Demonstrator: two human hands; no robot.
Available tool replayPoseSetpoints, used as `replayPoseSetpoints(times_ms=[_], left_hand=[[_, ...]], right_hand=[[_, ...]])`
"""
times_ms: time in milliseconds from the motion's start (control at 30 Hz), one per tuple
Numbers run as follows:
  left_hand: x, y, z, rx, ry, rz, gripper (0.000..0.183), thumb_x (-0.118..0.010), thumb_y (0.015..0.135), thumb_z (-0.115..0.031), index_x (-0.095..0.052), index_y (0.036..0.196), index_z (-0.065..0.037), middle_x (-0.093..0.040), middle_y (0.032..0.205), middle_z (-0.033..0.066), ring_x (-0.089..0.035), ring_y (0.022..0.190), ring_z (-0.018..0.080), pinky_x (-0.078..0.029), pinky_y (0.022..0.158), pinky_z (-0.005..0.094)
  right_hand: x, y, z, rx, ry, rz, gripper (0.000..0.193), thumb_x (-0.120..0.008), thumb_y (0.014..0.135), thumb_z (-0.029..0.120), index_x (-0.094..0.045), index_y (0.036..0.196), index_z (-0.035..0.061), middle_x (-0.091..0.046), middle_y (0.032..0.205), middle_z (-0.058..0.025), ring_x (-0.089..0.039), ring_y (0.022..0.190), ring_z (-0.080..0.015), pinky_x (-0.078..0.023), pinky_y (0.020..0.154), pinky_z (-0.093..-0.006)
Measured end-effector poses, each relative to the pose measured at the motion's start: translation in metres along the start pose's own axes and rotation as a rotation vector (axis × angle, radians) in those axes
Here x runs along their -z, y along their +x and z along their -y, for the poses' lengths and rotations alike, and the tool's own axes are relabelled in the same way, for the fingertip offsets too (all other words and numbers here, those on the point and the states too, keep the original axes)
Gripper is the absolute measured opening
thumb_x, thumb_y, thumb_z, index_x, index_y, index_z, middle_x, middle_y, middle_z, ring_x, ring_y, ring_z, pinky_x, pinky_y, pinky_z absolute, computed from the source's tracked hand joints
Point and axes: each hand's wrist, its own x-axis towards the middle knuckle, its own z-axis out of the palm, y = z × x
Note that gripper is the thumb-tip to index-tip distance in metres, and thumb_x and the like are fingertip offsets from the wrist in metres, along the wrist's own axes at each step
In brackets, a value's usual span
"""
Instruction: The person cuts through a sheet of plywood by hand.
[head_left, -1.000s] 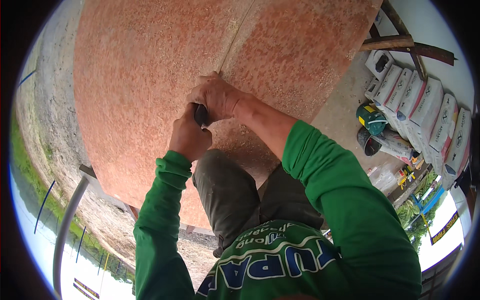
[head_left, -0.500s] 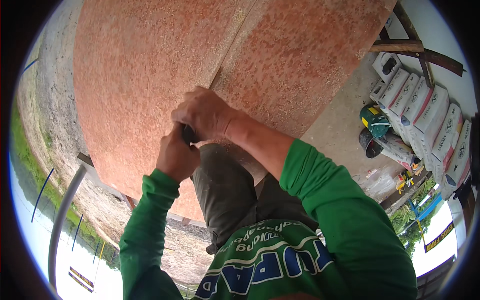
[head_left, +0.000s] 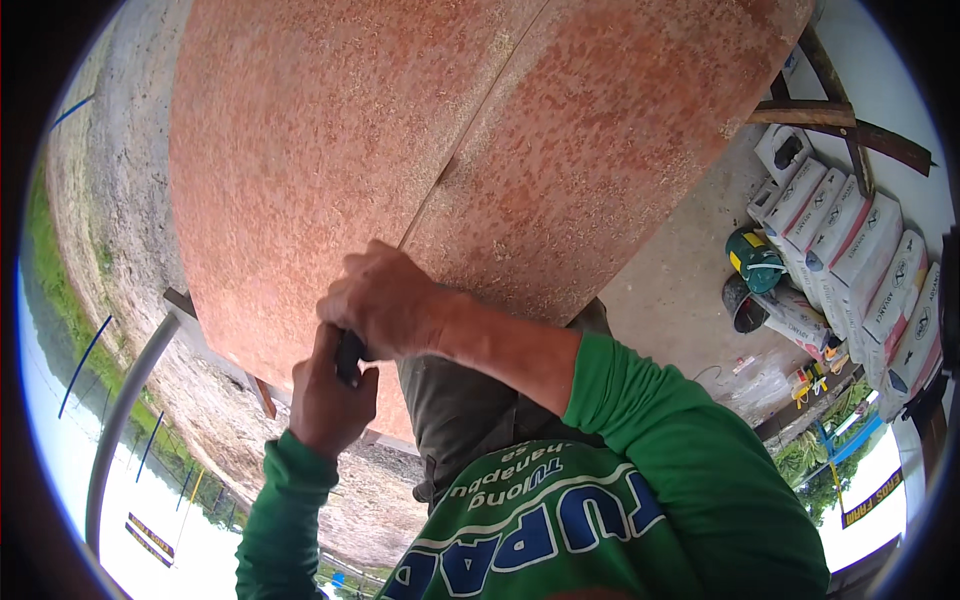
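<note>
A small black object (head_left: 349,356), mostly hidden and of a kind I cannot make out, sits between my two hands. My left hand (head_left: 330,402) is wrapped round it from below. Just above and beyond, my right hand (head_left: 385,303) is closed, knuckles up, over the near part of a reddish board (head_left: 290,130). What its fingers grip is hidden. A thin dark line (head_left: 478,115), bordered by pale shavings or sawdust, runs up the board away from my right hand.
Stacked paper sacks (head_left: 868,240) stand on the right beside a green container (head_left: 755,258) and a dark bucket (head_left: 745,305). Wooden braces (head_left: 805,112) lean at the upper right. A grey pipe (head_left: 130,395) curves at the left. My legs (head_left: 455,405) are against the board's near side.
Both hands have moved together toward me and to the left, along the line in the board. More of the line shows beyond my right hand. The view has shifted slightly.
</note>
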Motion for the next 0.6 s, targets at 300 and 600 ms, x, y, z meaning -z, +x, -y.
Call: replayPoseSetpoints(times_ms=[300, 600], left_hand=[[-0.008, 0.021, -0.001, 0.077, 0.003, 0.097, 0.05, -0.072, 0.063, -0.009, -0.046, 0.107, -0.003, -0.06, 0.067, 0.0143, -0.063, 0.063, 0.0274, -0.049, 0.056, 0.0341], [-0.023, 0.042, 0.015, -0.05, -0.012, 0.004, 0.039, -0.053, 0.068, -0.001, -0.045, 0.106, -0.002, -0.06, 0.07, 0.0227, -0.058, 0.068, 0.0414, -0.048, 0.056, 0.0446]], right_hand=[[0.0, -0.005, -0.019, -0.038, -0.109, 0.062, 0.024, -0.071, 0.054, 0.028, -0.058, 0.069, 0.0155, -0.06, 0.072, 0.0012, -0.055, 0.077, -0.0193, -0.04, 0.074, -0.0337], [0.006, 0.001, -0.037, -0.041, -0.142, 0.005, 0.021, -0.071, 0.054, 0.028, -0.058, 0.065, 0.0157, -0.057, 0.067, 0.0025, -0.055, 0.072, -0.0178, -0.041, 0.072, -0.0334]])
